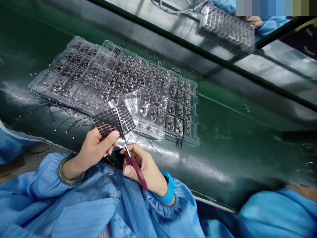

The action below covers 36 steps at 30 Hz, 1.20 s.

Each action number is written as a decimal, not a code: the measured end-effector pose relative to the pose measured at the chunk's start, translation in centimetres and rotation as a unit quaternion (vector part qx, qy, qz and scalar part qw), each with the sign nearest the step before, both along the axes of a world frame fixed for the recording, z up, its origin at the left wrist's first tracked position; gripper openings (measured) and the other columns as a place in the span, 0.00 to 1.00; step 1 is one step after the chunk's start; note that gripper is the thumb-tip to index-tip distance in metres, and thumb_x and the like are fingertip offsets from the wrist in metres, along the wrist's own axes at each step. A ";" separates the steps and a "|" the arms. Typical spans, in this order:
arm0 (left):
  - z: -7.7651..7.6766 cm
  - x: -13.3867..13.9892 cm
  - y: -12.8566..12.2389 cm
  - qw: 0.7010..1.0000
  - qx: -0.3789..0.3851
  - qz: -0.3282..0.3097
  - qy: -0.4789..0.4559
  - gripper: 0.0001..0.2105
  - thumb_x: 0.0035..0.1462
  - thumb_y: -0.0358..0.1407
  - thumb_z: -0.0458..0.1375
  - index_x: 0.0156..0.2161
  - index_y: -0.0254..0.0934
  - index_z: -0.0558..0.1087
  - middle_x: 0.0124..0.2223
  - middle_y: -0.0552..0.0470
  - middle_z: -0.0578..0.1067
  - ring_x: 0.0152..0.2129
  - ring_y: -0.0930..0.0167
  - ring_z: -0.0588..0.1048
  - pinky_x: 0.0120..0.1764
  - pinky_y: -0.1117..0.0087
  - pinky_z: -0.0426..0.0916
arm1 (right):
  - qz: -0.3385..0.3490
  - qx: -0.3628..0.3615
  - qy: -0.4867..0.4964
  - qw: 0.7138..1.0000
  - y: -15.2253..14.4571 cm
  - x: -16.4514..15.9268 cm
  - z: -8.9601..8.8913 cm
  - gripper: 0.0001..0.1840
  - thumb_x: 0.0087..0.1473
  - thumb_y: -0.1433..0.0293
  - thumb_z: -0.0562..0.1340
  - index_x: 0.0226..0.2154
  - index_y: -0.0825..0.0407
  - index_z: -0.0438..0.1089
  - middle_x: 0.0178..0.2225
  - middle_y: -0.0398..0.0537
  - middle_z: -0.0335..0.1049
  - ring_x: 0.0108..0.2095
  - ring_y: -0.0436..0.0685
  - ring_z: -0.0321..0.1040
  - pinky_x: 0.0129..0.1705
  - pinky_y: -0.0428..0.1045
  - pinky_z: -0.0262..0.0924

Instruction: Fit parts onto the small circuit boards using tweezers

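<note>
The dark-red-handled scissors (128,154) toward eight o'clock pair smooth plastic loops with bright, polished metal blades. At nine o'clock, the thin sheet of black squares (106,119) looks matt on its squares, with glossy clear film around them. The clear compartmented trays (197,134), spreading toward ten o'clock, are thin, shiny plastic; the small dark circuit boards (145,107) inside carry glinting metallic specks. The dark green worktop (220,132) is smooth and glossy. Toward seven, the blue coat (128,211) is creased cloth with a soft sheen; at eight, the round green bangle (64,178) looks polished, stone-like.
</note>
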<state>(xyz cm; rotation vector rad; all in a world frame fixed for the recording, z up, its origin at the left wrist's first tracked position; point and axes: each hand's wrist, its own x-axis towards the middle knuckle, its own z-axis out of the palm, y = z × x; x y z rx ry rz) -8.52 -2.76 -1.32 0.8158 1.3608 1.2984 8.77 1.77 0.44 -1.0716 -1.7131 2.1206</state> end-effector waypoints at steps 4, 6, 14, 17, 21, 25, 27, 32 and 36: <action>0.1 0.2 -0.1 1.000 -0.012 -0.008 -0.026 0.19 0.60 0.46 0.56 0.24 0.34 0.66 0.15 0.58 0.65 0.10 0.80 0.61 0.13 0.81 0.55 | 0.015 0.006 0.005 1.000 0.1 0.1 0.0 0.36 0.38 0.41 0.66 0.37 0.53 0.63 0.21 0.36 0.57 0.22 0.46 0.51 0.24 0.45 0.48; 0.1 0.2 -0.1 0.999 -0.014 -0.006 -0.035 0.19 0.59 0.46 0.57 0.23 0.34 0.65 0.15 0.58 0.64 0.10 0.80 0.61 0.13 0.81 0.54 | 0.019 0.004 0.005 1.000 0.1 0.2 0.0 0.36 0.38 0.41 0.66 0.38 0.53 0.63 0.21 0.36 0.57 0.22 0.46 0.51 0.25 0.45 0.48; 0.2 0.3 0.0 0.999 -0.019 -0.004 -0.030 0.20 0.60 0.46 0.56 0.22 0.35 0.64 0.15 0.58 0.63 0.10 0.80 0.60 0.13 0.80 0.53 | -0.026 -0.027 0.007 0.999 -0.1 0.0 -0.2 0.34 0.33 0.47 0.72 0.36 0.52 0.64 0.20 0.35 0.58 0.22 0.46 0.51 0.25 0.45 0.47; 0.2 0.3 0.1 0.999 -0.016 -0.002 -0.033 0.20 0.60 0.46 0.56 0.22 0.35 0.64 0.15 0.58 0.63 0.10 0.80 0.60 0.13 0.80 0.53 | -0.038 -0.044 0.006 0.998 -0.2 -0.1 -0.3 0.33 0.32 0.49 0.73 0.35 0.52 0.65 0.19 0.34 0.57 0.21 0.46 0.50 0.24 0.45 0.46; 0.1 0.3 0.0 0.999 -0.008 -0.005 -0.039 0.20 0.60 0.46 0.56 0.22 0.35 0.64 0.15 0.59 0.63 0.10 0.80 0.60 0.12 0.80 0.52 | -0.038 -0.041 0.001 0.998 -0.2 -0.2 -0.3 0.34 0.32 0.48 0.73 0.35 0.52 0.65 0.19 0.34 0.58 0.21 0.46 0.50 0.24 0.45 0.46; 0.1 0.5 -0.3 0.999 -0.004 -0.032 -0.018 0.20 0.60 0.46 0.55 0.22 0.35 0.65 0.15 0.58 0.64 0.10 0.80 0.60 0.13 0.80 0.52 | -0.024 -0.039 0.022 0.999 -0.1 -0.1 -0.1 0.35 0.34 0.44 0.70 0.35 0.52 0.63 0.20 0.36 0.59 0.21 0.46 0.52 0.24 0.45 0.48; 0.2 0.6 -0.3 0.999 -0.007 -0.043 -0.007 0.21 0.61 0.46 0.54 0.21 0.35 0.65 0.14 0.58 0.64 0.10 0.81 0.59 0.13 0.80 0.52 | -0.021 -0.032 0.032 0.999 -0.1 0.0 -0.1 0.35 0.35 0.44 0.69 0.36 0.53 0.64 0.21 0.37 0.60 0.22 0.47 0.53 0.24 0.45 0.49; 0.4 0.6 -0.3 0.999 -0.009 -0.042 -0.001 0.21 0.61 0.47 0.54 0.21 0.34 0.65 0.14 0.58 0.64 0.10 0.81 0.59 0.13 0.79 0.52 | -0.023 -0.033 0.028 0.999 -0.2 0.1 -0.3 0.34 0.36 0.45 0.70 0.36 0.53 0.64 0.20 0.36 0.58 0.22 0.46 0.51 0.24 0.45 0.47; 0.3 0.7 -0.3 0.999 -0.012 -0.037 -0.003 0.21 0.61 0.47 0.54 0.21 0.34 0.65 0.15 0.58 0.64 0.10 0.81 0.60 0.13 0.79 0.52 | -0.034 -0.040 0.024 0.998 -0.2 0.0 -0.4 0.33 0.35 0.47 0.71 0.35 0.52 0.64 0.20 0.35 0.58 0.21 0.46 0.50 0.24 0.45 0.46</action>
